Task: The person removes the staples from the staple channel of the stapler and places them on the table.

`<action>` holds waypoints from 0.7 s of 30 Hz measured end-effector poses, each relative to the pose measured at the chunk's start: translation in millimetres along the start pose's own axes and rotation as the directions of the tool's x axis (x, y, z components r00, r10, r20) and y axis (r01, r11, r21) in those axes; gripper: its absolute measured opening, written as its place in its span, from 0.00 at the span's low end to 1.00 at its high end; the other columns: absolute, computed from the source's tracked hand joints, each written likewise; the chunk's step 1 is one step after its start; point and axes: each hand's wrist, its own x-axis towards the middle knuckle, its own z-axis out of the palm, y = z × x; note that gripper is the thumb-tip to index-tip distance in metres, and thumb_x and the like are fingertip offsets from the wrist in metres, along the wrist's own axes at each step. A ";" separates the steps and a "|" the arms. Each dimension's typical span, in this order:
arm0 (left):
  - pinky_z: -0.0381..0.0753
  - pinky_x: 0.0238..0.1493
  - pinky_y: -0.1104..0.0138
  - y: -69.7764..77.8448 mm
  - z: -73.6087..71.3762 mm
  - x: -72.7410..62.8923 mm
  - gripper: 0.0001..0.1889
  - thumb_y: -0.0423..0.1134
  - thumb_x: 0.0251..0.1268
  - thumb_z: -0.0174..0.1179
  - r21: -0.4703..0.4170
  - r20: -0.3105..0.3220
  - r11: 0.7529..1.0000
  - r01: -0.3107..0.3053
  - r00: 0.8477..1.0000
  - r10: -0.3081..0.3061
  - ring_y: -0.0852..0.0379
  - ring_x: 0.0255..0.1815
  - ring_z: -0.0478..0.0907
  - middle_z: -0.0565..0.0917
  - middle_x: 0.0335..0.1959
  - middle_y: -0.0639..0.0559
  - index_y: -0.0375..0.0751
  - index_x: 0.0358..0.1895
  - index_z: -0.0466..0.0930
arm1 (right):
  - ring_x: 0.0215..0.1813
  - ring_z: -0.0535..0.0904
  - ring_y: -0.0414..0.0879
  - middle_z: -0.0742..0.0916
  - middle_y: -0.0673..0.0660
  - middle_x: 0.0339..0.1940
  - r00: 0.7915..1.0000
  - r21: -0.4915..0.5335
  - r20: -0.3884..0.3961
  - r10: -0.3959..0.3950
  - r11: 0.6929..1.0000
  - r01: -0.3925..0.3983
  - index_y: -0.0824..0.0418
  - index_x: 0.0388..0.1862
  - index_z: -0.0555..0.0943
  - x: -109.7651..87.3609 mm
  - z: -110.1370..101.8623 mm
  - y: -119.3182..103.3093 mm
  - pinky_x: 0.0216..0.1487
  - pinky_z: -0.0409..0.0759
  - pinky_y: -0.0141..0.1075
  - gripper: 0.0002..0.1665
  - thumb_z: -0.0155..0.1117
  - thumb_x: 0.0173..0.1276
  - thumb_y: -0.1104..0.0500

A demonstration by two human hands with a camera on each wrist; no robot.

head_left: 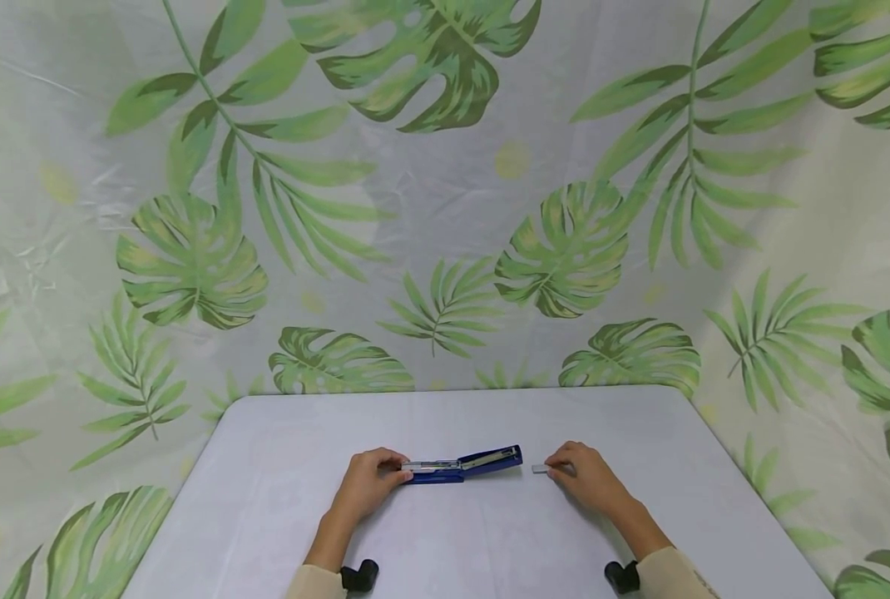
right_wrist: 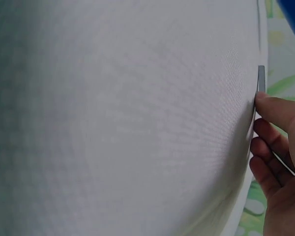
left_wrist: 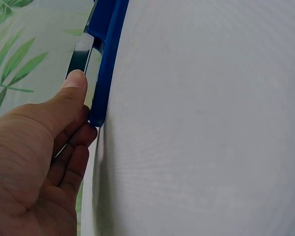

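A blue stapler [head_left: 439, 478] lies opened out on the white table, its top arm [head_left: 493, 460] swung back to the right and its metal magazine [head_left: 430, 466] bared. My left hand [head_left: 368, 484] pinches the stapler's left end between thumb and fingers; in the left wrist view the thumb [left_wrist: 74, 87] lies along the magazine's side, above the blue base [left_wrist: 105, 78]. Just right of the stapler, my right hand [head_left: 589, 480] pinches a small grey strip of staples [head_left: 540, 469]. Its free end points toward the stapler in the head view, close over the tabletop.
The white-covered table [head_left: 482, 549] ends at a straight back edge with rounded corners. Behind it hangs a leaf-patterned curtain [head_left: 445, 208]. Black wrist straps or mounts [head_left: 360, 576] sit at both sleeve cuffs.
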 end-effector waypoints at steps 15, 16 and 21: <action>0.83 0.51 0.57 1.5 -1.1 -0.1 0.08 0.43 0.61 0.75 -0.002 -0.013 1.000 -0.012 1.000 0.012 0.59 0.44 0.85 0.90 0.38 0.58 0.49 0.41 0.90 | 0.50 0.83 0.50 0.88 0.50 0.41 0.999 0.003 0.032 0.016 1.000 -0.016 0.58 0.44 0.90 1.9 -4.9 -4.7 0.58 0.80 0.52 0.08 0.74 0.66 0.63; 0.83 0.51 0.58 1.1 -0.9 0.1 0.08 0.43 0.61 0.75 -0.002 -0.014 1.000 -0.012 1.000 0.012 0.60 0.44 0.85 0.90 0.37 0.59 0.49 0.41 0.90 | 0.50 0.83 0.51 0.88 0.50 0.42 0.999 0.001 0.035 0.016 1.000 -0.016 0.58 0.44 0.90 1.8 -5.1 -4.4 0.58 0.80 0.52 0.08 0.73 0.66 0.63; 0.83 0.50 0.58 -0.4 -0.2 0.0 0.08 0.43 0.61 0.75 0.001 -0.009 1.000 -0.012 1.000 0.012 0.60 0.43 0.84 0.90 0.38 0.59 0.49 0.42 0.90 | 0.50 0.84 0.51 0.88 0.50 0.42 0.999 0.001 0.039 0.016 1.000 -0.017 0.59 0.44 0.90 1.5 -5.6 -3.8 0.58 0.81 0.52 0.08 0.73 0.66 0.63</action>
